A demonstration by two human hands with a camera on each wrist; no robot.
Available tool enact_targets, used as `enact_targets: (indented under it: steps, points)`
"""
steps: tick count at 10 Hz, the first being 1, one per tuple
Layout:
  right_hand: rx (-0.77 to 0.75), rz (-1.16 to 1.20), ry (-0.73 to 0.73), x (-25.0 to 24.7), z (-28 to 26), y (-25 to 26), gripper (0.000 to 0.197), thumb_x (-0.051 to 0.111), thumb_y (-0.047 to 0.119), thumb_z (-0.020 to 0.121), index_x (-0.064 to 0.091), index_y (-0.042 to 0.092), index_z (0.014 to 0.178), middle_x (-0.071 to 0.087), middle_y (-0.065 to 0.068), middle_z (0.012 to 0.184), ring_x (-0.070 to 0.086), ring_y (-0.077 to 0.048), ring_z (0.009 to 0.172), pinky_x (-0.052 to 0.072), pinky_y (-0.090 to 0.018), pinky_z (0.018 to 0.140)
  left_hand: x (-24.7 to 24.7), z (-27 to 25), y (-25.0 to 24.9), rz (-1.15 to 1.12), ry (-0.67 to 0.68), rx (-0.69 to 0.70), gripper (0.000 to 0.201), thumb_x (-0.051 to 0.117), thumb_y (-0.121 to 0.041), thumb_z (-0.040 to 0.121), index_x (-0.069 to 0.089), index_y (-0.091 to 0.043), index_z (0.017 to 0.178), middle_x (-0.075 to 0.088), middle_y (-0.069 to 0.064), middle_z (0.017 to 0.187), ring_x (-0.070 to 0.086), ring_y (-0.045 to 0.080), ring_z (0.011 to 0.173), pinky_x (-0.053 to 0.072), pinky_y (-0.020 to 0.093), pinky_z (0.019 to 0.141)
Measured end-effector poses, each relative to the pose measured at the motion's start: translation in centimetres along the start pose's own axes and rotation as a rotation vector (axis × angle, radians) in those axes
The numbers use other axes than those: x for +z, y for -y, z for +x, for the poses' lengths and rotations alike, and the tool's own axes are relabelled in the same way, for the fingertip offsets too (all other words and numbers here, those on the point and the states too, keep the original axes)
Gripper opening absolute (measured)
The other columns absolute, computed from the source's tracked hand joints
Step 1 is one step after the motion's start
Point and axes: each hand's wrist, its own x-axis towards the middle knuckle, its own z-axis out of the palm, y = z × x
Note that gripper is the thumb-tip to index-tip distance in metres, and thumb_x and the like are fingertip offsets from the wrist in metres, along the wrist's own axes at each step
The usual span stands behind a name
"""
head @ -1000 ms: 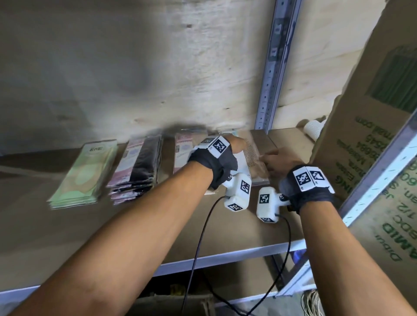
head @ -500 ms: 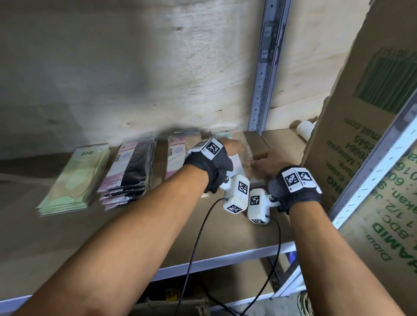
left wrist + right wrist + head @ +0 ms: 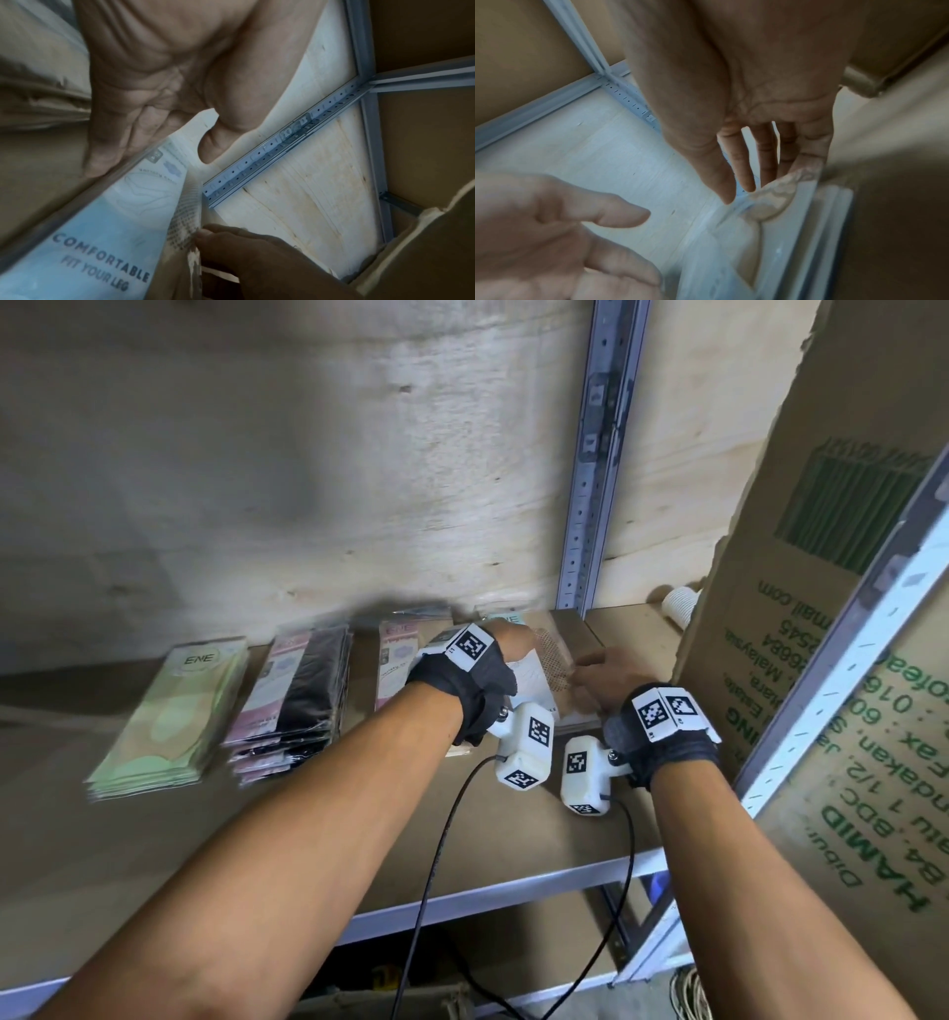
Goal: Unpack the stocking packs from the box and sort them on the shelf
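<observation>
Several stacks of stocking packs lie on the shelf board [image 3: 128, 865]: green ones [image 3: 169, 716], black-and-pink ones [image 3: 298, 695], pink ones [image 3: 398, 660] and, furthest right, a pale blue and white stack [image 3: 552, 654]. My left hand [image 3: 506, 642] lies over this last stack. Seen from the left wrist, its straight fingers [image 3: 102, 142] press against the left side of the top pack [image 3: 115, 233], thumb spread. My right hand [image 3: 601, 672] touches the stack's right edge; the right wrist view shows its fingers [image 3: 746, 172] nearly straight against the pack edge [image 3: 770, 201].
A tall printed cardboard box [image 3: 821, 557] stands right of the hands, behind a slanted metal rail [image 3: 847, 660]. A perforated steel upright [image 3: 590, 505] runs up the plywood back wall. A white ribbed object [image 3: 680, 603] lies by the box. Cables hang off the shelf front.
Both hands have stayed at the pale blue stack. The right hand has edged a little closer to the left one. The other stacks have not moved.
</observation>
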Motion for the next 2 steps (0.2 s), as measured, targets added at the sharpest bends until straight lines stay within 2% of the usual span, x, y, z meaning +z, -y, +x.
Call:
enact_targets:
  steps: [1, 2]
  points:
    - [-0.015, -0.033, -0.105, -0.4, -0.8, 0.6, 0.026, 0.064, 0.014, 0.087, 0.069, 0.016, 0.113, 0.066, -0.007, 0.117, 0.061, -0.019, 0.096, 0.043, -0.02, 0.081, -0.9, -0.3, -0.2, -0.047, -0.046, 0.037, 0.041, 0.051, -0.017, 0.098, 0.054, 0.002, 0.134, 0.056, 0.019, 0.138, 0.056, 0.033, 0.126, 0.05, 0.038, 0.101]
    - [-0.075, -0.068, -0.217, -1.0, -2.4, 2.0, 0.026, 0.059, 0.012, 0.089, 0.071, 0.015, 0.112, 0.068, -0.006, 0.119, 0.059, -0.024, 0.111, 0.039, -0.021, 0.086, -2.5, -1.6, 0.1, -0.116, -0.139, 0.069, 0.035, 0.055, -0.013, 0.095, 0.059, 0.006, 0.124, 0.065, 0.021, 0.124, 0.067, 0.033, 0.11, 0.059, 0.037, 0.083]
